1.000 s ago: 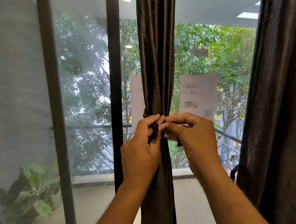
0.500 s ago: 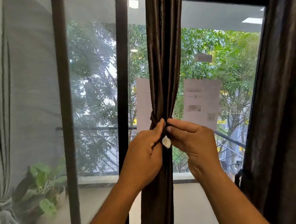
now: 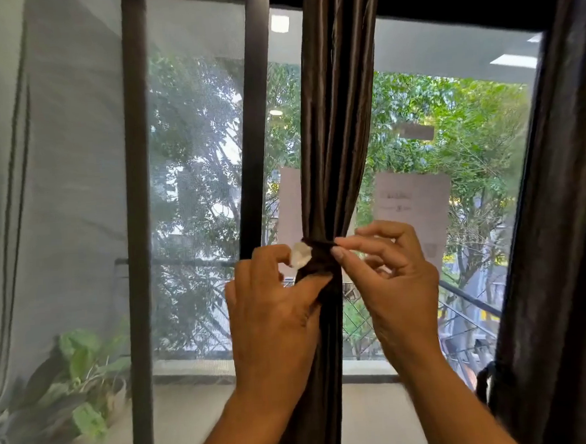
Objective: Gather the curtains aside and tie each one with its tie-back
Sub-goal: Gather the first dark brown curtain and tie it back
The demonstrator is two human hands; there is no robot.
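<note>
**Both hands at the tie-back on the middle curtain**

The left hand (image 3: 273, 312) pinches the tie-back (image 3: 316, 254) beside its white patch (image 3: 300, 254). The right hand (image 3: 396, 277) nips the band's other side between thumb and forefinger, remaining fingers loosely spread. The band girds the gathered brown curtain (image 3: 337, 133); its fastening is hidden. A second curtain (image 3: 560, 239) is cropped at right. Window frame (image 3: 139, 197), mesh and foliage lie behind.
</note>
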